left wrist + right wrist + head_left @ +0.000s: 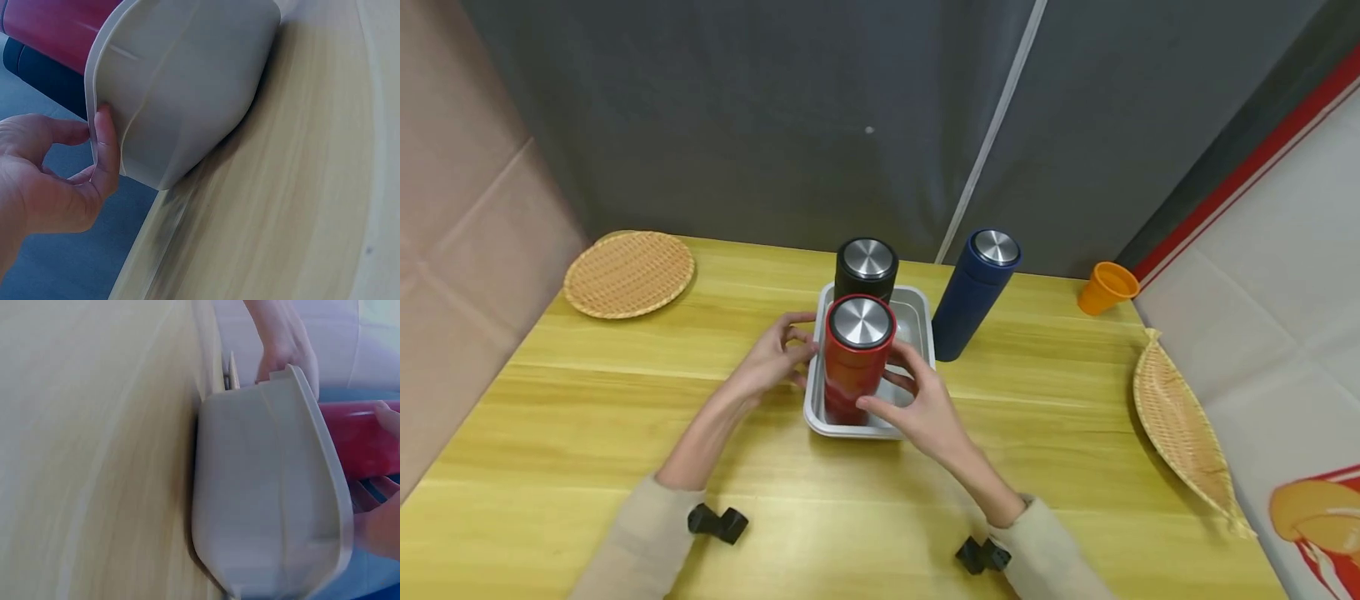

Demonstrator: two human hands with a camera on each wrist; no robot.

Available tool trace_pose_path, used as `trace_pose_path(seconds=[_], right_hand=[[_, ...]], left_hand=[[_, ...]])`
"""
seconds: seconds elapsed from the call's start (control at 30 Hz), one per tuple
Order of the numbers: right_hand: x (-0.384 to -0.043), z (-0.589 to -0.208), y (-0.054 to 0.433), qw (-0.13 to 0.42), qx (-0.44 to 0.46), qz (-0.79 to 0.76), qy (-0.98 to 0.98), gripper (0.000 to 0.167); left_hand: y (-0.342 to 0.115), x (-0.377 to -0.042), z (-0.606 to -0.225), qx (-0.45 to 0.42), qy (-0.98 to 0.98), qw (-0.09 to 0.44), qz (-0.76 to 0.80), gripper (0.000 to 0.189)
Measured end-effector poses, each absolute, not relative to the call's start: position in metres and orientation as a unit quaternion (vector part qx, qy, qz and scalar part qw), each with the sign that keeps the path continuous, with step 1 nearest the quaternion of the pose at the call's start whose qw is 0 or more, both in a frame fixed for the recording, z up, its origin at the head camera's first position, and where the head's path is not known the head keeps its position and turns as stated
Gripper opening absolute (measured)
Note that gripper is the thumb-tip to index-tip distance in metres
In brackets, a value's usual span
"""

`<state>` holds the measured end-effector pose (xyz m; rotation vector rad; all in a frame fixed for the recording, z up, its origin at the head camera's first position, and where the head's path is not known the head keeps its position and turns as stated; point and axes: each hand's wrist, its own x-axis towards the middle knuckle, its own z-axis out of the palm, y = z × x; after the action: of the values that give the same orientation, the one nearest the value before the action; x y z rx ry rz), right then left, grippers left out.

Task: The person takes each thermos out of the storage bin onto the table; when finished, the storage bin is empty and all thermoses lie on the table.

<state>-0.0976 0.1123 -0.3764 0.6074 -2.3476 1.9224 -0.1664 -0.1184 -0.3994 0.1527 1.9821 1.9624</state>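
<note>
A red thermos [853, 367] with a steel-topped lid stands in a grey rectangular bin [853, 432], near its left side. My right hand [927, 410] grips this thermos from the right, thumb on the near side and fingers behind. At the bin's left rim, my left hand [771, 357] pinches the edge between thumb and fingers, as the left wrist view shows. Behind the red thermos a black thermos [867, 268] stands in the bin, its lower part hidden. Just right of the bin, a dark blue thermos [972, 296] stands on the wooden table [752, 492].
A round woven tray [631, 273] lies at the back left. At the back right stands an orange cup [1107, 289], with a boat-shaped woven basket [1183, 421] along the right edge. A grey partition [737, 125] closes off the back, and walls stand on both sides.
</note>
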Motion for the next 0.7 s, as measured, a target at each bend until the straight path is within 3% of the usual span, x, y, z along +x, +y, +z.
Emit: trace_pose_path(seconds=[0.4, 0.7], right_hand=[[-0.098, -0.376, 0.100, 0.074, 0.189, 0.595, -0.778, 0.071], [-0.099, -0.375, 0.099, 0.064, 0.169, 0.611, -0.771, 0.069]], left_hand=[[-0.117, -0.168, -0.401, 0.060, 0.696, 0.173, 0.694, 0.051], [-0.117, -0.170, -0.405, 0.054, 0.695, 0.171, 0.696, 0.052]])
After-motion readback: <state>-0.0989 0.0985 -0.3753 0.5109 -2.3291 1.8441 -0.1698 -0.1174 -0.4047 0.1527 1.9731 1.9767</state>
